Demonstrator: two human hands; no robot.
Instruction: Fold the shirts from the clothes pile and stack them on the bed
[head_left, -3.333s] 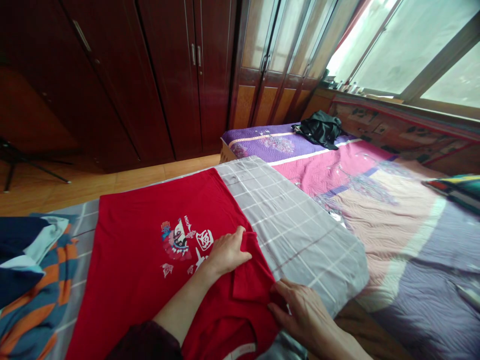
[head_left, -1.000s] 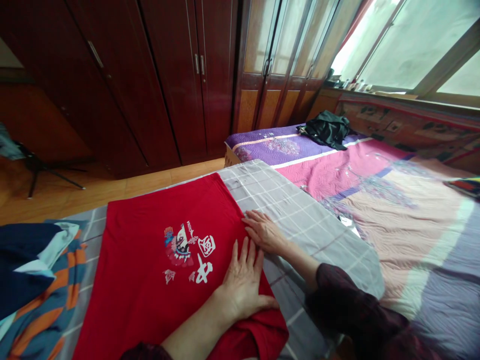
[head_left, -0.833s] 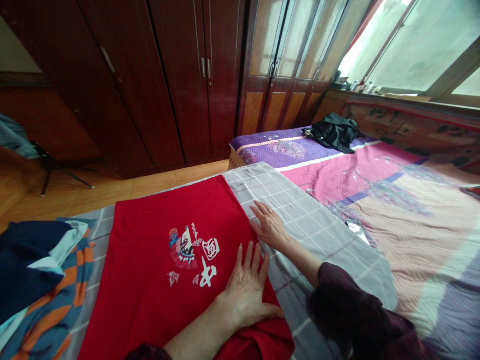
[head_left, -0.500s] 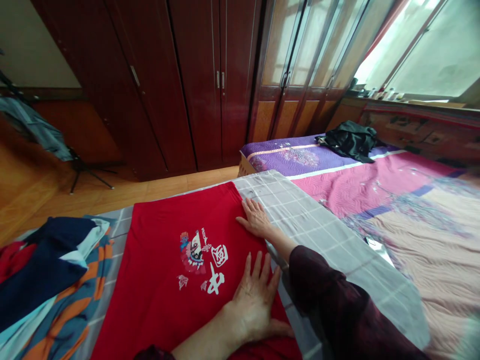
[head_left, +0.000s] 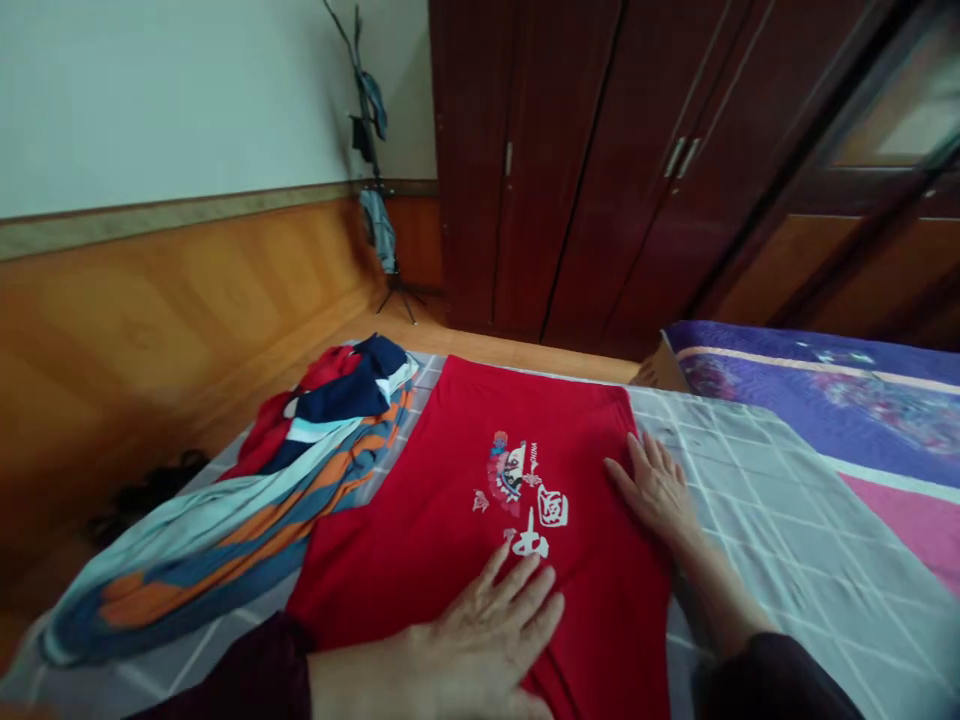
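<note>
The fingers of the left hand (head_left: 499, 625) are open and spread, palm down on the red fabric shirt (head_left: 420, 530), just below its white printed characters (head_left: 544, 525). The fingers of the right hand (head_left: 660, 490) are open too, thumb apart, touching the shirt's edge towards four o'clock; neither hand grips anything. The shirt lies laid out from the middle of the view down to six o'clock, a multicoloured printed figure (head_left: 508, 475) beside the characters. Under it spreads a grey cloth with white checks (head_left: 795, 500). At eight o'clock lie rumpled red, navy, pale blue and orange-striped clothes (head_left: 315, 460). Farther out, a purple patterned bedspread (head_left: 795, 375) is at three, a dark red wooden wardrobe (head_left: 555, 200) at one, and a dark coat stand (head_left: 367, 130) at eleven
</note>
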